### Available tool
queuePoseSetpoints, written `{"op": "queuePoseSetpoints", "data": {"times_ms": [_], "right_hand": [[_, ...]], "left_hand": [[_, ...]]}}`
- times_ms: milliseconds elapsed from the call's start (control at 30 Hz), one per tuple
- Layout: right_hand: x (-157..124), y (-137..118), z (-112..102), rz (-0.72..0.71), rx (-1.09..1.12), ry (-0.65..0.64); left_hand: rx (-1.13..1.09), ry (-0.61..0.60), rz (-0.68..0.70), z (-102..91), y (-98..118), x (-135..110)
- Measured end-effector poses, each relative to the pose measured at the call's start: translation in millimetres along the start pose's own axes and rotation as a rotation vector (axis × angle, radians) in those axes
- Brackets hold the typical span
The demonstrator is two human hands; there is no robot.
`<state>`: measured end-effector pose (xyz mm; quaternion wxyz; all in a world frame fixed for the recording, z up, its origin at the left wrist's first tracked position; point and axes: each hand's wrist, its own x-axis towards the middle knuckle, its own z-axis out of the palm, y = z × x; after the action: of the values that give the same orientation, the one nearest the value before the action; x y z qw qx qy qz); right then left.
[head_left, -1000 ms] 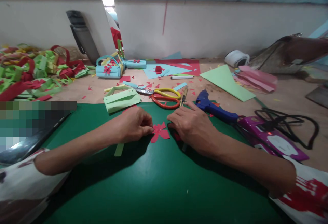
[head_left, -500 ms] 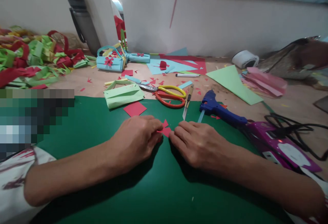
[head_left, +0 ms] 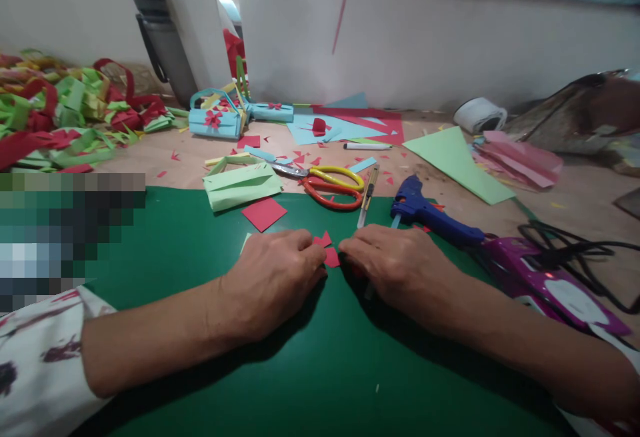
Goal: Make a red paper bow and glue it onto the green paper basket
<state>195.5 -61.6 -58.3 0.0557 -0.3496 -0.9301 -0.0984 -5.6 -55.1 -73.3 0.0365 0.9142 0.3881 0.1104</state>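
- The head camera is riding on the person's head and looking forward and down across the green cutting mat (head_left: 310,370).
- It is sitting close over the left hand (head_left: 273,277) and right hand (head_left: 395,267), which are filling the middle of the view, with both forearms running in from the bottom corners.
- It is facing the pale wall (head_left: 425,44) at the table's far edge, taking in the scissors (head_left: 327,187) and blue glue gun (head_left: 425,214) at mid-distance.
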Motion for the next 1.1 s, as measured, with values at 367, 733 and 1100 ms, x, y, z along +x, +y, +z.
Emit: {"op": "queuePoseSetpoints", "data": {"times_ms": [367, 733, 1100], "right_hand": [[4, -2, 3, -0.248, -0.187, 0.08], [3, 3, -1, -0.218, -0.197, 0.013], [11, -6, 0, -0.278, -0.301, 0.03]], "left_hand": [[0.022, 0.022, 0.005, 0.5, -2, 0], [-0.216, 0.122, -0.114, -9.7, -7, 0], [-0.674, 0.193, -0.449, -20.7, -22, 15]]}}
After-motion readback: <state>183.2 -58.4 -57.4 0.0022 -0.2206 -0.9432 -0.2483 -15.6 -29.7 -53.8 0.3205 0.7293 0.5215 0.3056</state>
